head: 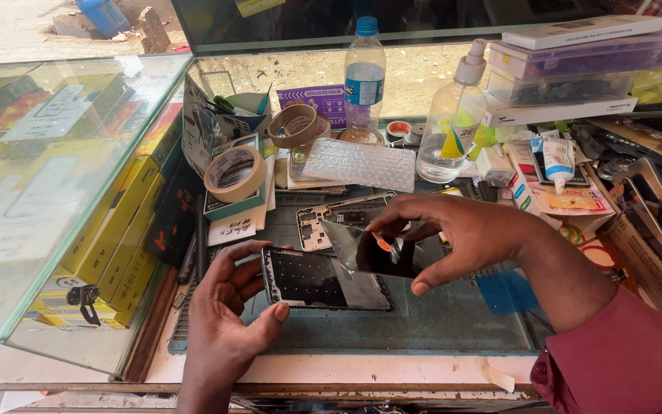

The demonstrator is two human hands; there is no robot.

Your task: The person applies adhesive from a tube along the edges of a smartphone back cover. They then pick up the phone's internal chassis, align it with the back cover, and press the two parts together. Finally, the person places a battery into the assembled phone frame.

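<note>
My left hand (pixel 227 307) grips the left end of an opened phone body (pixel 323 282) lying on a grey-green work mat (pixel 423 322), thumb at its lower edge, fingers curled over the top corner. My right hand (pixel 453 234) pinches a thin dark glossy film (pixel 373 251) between thumb and fingers, holding it tilted just above the phone's right half. A small orange tab shows on the film. A separate phone frame with exposed parts (pixel 319 222) lies on the mat just behind.
A glass display case (pixel 55 192) with yellow boxes stands at left. Behind the mat are tape rolls (pixel 235 172), bubble wrap (pixel 359 163), a water bottle (pixel 364 77), a pump bottle (pixel 453 123), a glue tube (pixel 557 161) and stacked boxes (pixel 576 61).
</note>
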